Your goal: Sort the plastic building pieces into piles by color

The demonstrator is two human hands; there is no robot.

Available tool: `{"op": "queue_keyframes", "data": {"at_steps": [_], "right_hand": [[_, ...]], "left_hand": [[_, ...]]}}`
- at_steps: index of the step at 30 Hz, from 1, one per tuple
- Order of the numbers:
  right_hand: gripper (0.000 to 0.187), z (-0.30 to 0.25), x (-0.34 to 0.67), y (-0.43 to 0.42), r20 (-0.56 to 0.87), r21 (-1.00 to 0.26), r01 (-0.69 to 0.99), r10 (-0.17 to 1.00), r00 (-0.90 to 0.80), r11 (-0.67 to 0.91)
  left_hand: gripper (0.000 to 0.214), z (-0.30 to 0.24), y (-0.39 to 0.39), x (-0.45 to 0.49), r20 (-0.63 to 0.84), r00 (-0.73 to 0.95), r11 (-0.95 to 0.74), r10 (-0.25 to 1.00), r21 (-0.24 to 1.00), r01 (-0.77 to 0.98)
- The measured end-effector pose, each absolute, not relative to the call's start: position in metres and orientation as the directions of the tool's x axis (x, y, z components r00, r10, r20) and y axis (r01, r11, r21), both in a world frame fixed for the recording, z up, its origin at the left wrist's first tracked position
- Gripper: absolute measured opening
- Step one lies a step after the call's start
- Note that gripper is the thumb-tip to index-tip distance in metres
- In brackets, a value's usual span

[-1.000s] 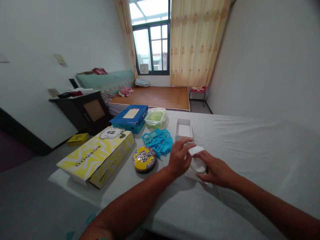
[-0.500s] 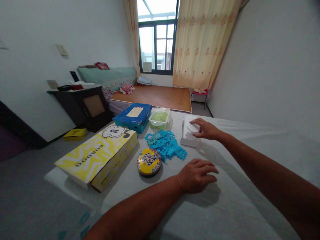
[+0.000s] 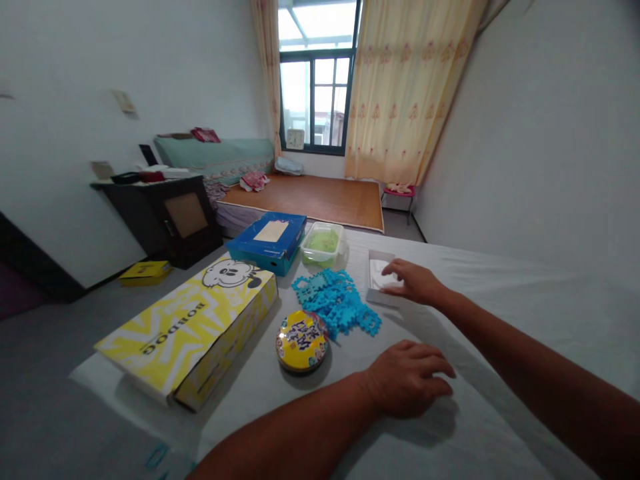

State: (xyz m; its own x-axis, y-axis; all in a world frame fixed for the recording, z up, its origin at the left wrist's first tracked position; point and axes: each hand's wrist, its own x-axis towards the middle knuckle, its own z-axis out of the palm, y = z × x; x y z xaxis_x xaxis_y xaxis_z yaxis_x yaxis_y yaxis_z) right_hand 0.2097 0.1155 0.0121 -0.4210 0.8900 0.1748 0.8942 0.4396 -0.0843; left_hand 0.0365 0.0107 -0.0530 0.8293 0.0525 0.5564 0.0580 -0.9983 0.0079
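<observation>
My right hand [image 3: 416, 281] reaches forward over a small white open box [image 3: 378, 257] and presses a white insert [image 3: 378, 273] down into it with flat fingers. My left hand [image 3: 409, 385] rests palm down on the white sheet near the front, fingers stretched and holding nothing. A heap of blue plastic puzzle pieces [image 3: 336, 303] lies between the box and a round yellow tin [image 3: 302, 341], just left of both hands.
A long yellow cardboard box [image 3: 190, 327] lies at the left edge of the white-covered surface [image 3: 510, 293]. Behind it are a blue flat box [image 3: 267, 239] and a clear tub with green contents [image 3: 323, 243]. A dark cabinet [image 3: 160, 213] stands on the floor to the left.
My right hand carried the white insert from the front to the small box and has pushed it down inside. My left hand let go and settled flat on the sheet.
</observation>
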Motion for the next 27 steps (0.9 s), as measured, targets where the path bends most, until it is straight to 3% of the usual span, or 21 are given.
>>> {"op": "queue_keyframes", "data": {"at_steps": [4,10,15,21,24,27], "right_hand": [[0.017,0.002,0.203,0.108,0.106,0.091,0.882,0.876,-0.47,0.462],[0.023,0.004,0.19,0.178,0.124,0.129,0.929,0.923,-0.363,0.348],[0.023,-0.003,0.166,0.23,0.151,0.031,0.934,0.922,-0.356,0.355],[0.031,-0.005,0.138,0.231,0.4,-0.024,0.952,0.876,-0.271,0.306],[0.028,-0.001,0.121,0.225,0.364,-0.117,0.914,0.873,-0.323,0.387],[0.034,-0.004,0.102,0.227,0.226,-0.356,0.898,0.956,-0.185,0.258]], "left_hand": [[0.024,-0.06,0.009,0.041,0.518,0.855,-0.999,0.003,-0.026,0.019],[0.027,-0.063,0.009,0.04,0.46,0.887,-0.997,-0.05,-0.075,-0.018],[0.029,-0.059,0.009,0.035,0.411,0.911,-0.996,-0.034,-0.088,0.002],[0.031,-0.056,0.009,0.037,0.352,0.935,-0.994,-0.053,-0.111,-0.015],[0.029,-0.055,0.009,0.037,0.325,0.943,-0.992,-0.063,-0.123,-0.024],[0.028,-0.055,0.009,0.037,0.324,0.945,-0.993,-0.048,-0.117,-0.01]]}}
